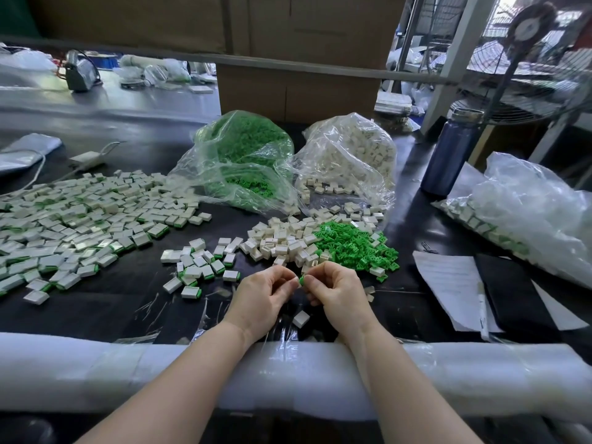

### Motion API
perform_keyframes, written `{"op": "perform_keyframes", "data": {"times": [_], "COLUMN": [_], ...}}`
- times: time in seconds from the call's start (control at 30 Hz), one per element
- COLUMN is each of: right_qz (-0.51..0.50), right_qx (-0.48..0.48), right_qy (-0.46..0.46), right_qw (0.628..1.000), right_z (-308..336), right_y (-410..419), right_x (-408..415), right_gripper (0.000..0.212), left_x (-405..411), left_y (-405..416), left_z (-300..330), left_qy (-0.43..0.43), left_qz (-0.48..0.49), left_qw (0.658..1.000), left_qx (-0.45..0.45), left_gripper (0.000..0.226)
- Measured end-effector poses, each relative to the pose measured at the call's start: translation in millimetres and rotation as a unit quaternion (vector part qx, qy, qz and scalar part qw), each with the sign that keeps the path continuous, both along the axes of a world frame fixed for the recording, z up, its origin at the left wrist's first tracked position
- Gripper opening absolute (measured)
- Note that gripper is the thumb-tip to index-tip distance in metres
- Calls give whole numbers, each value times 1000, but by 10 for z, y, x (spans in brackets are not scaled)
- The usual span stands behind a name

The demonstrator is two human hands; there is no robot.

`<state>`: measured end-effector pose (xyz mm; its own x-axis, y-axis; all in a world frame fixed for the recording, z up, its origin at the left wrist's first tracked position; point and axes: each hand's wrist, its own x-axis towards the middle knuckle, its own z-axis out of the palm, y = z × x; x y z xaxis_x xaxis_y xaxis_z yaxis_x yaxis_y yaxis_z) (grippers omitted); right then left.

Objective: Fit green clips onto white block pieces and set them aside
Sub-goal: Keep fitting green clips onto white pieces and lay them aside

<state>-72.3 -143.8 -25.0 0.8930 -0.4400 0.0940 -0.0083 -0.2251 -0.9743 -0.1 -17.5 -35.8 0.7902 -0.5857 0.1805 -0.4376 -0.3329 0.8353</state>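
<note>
table (134, 293): one, dark.
bags: two far, green clips (246, 149) left, white blocks (355, 152) right.
finished pile (73, 219): too many to count, left.
hands: two, left hand (261, 299) and right hand (339, 293), both pinching one green clip (301, 280), near centre.

Two bare forearms enter from the bottom edge and taper to slim wrists; no sleeve reaches into view on either; the left hand (261, 296) wears no glove, ring, watch or band; the right hand (339, 291) is bare in the same way; the fingers (315, 285) are slender, with short, plain nails free of polish where they show at the tips; faint creases cross each wrist just behind the hand; knuckles show as soft ridges; upper arms are out of view.
</note>
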Motion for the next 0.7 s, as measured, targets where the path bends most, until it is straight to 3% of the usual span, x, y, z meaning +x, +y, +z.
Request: {"op": "perform_keyframes", "data": {"times": [0.5,0.7], "right_qz": [-16,-53], "right_qx": [7,-58], "right_qy": [-9,-23], "right_qw": [1000,997], "right_z": [-23,-61], "right_y": [-7,-53], "right_x": [29,48], "right_gripper": [22,18], "left_x": [35,43], "left_y": [-80,-127], "left_z": [94,131], "left_qy": [17,50], "left_qz": [20,-13], "left_qw": [1000,998], "left_qx": [2,-36], "left_gripper": [10,15]}}
